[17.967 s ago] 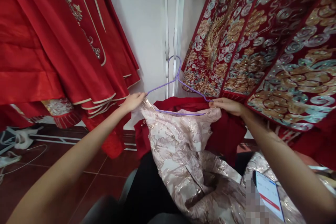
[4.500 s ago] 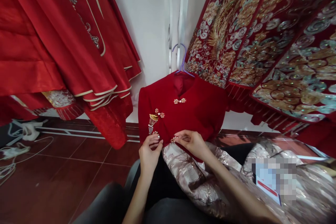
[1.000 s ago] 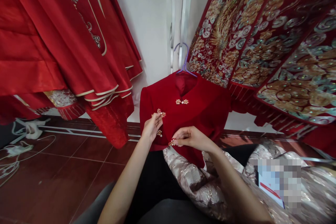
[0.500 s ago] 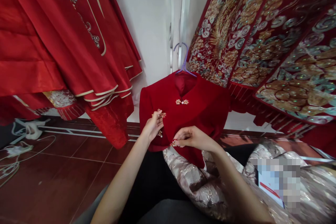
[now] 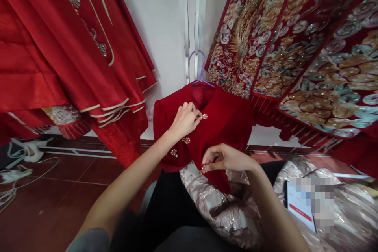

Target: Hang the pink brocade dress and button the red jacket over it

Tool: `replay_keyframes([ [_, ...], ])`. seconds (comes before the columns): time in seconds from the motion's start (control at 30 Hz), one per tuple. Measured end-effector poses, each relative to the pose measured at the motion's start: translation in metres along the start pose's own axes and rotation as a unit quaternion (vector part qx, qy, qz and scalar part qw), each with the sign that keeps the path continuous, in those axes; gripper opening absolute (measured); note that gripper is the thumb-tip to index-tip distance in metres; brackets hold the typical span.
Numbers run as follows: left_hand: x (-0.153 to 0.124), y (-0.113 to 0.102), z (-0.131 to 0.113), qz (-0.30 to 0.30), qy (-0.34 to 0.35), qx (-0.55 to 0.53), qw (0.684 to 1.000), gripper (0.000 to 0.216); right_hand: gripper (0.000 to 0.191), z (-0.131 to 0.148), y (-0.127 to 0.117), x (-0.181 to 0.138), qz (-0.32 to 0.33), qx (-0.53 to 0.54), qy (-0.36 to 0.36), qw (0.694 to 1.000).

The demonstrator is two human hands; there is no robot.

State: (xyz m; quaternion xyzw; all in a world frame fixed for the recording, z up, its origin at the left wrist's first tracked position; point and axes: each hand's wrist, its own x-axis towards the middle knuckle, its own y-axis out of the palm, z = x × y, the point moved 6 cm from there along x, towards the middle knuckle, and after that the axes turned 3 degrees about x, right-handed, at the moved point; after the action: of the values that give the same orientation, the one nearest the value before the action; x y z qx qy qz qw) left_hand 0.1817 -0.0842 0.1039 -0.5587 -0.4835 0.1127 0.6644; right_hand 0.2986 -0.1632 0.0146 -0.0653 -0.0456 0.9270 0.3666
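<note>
A red velvet jacket (image 5: 230, 122) hangs in front of me from a purple hanger (image 5: 201, 71). At its neckline my left hand (image 5: 186, 120) is closed, fingertips pinching the upper pearl frog button (image 5: 204, 116). Lower on the front, my right hand (image 5: 226, 157) pinches a loose-looking front edge by a beaded frog button (image 5: 202, 170). Between the hands, the left front carries another beaded frog button (image 5: 186, 140), with a further flower-shaped one (image 5: 174, 152) below it. My fingers partly cover both held buttons.
Red garments (image 5: 97, 63) hang at left, and embroidered, fringed ones (image 5: 283, 55) at right. Shiny patterned fabric (image 5: 218, 204) lies over my lap, with a phone (image 5: 301, 206) on it. White cables (image 5: 12, 189) lie on the tiled floor (image 5: 65, 189). A white rail (image 5: 197, 15) stands behind the hanger.
My left hand has moved up and right, from the jacket's left-side buttons to the upper frog button. My right hand keeps its pinch near the lower edge. The view has shifted slightly.
</note>
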Motion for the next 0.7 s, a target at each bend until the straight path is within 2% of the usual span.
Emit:
replay_keyframes([
  [0.07, 0.004, -0.001, 0.0, 0.005, 0.027, -0.014, 1.0, 0.018, 0.027, 0.001, -0.002, -0.001, 0.001, -0.001, -0.004, 1.0],
  [0.17, 0.007, -0.004, -0.001, 0.022, 0.06, -0.103, 0.993, 0.01, 0.027, 0.004, -0.008, -0.004, -0.012, -0.009, -0.018, 1.0],
  [0.27, 0.007, -0.004, 0.005, 0.031, 0.015, -0.245, 0.969, 0.005, 0.028, 0.01, -0.021, -0.011, -0.067, -0.037, -0.042, 0.996],
  [0.33, 0.007, -0.001, 0.012, 0.018, -0.039, -0.323, 0.946, 0.007, 0.027, 0.016, -0.034, -0.013, -0.145, -0.051, -0.066, 0.986],
  [0.4, 0.008, 0.0, 0.015, -0.007, -0.069, -0.357, 0.931, 0.009, 0.029, 0.027, -0.05, -0.011, -0.265, -0.048, -0.118, 0.956],
  [0.47, 0.009, 0.002, 0.016, -0.027, -0.078, -0.371, 0.925, 0.008, 0.034, 0.043, -0.059, -0.002, -0.373, -0.042, -0.196, 0.906],
  [0.5, 0.009, 0.003, 0.016, -0.033, -0.088, -0.384, 0.918, 0.008, 0.038, 0.052, -0.06, 0.006, -0.401, -0.046, -0.235, 0.884],
  [0.57, 0.008, 0.006, 0.02, -0.031, -0.124, -0.429, 0.894, 0.009, 0.046, 0.068, -0.053, 0.031, -0.387, -0.072, -0.268, 0.879],
  [0.6, 0.006, 0.007, 0.022, -0.027, -0.141, -0.45, 0.881, 0.011, 0.051, 0.071, -0.049, 0.044, -0.379, -0.095, -0.247, 0.887],
  [0.67, 0.0, 0.005, 0.028, -0.027, -0.164, -0.472, 0.866, 0.018, 0.066, 0.068, -0.045, 0.06, -0.391, -0.159, -0.142, 0.895],
  [0.7, -0.003, 0.002, 0.033, -0.037, -0.174, -0.473, 0.863, 0.021, 0.074, 0.064, -0.046, 0.061, -0.407, -0.195, -0.082, 0.889],
])
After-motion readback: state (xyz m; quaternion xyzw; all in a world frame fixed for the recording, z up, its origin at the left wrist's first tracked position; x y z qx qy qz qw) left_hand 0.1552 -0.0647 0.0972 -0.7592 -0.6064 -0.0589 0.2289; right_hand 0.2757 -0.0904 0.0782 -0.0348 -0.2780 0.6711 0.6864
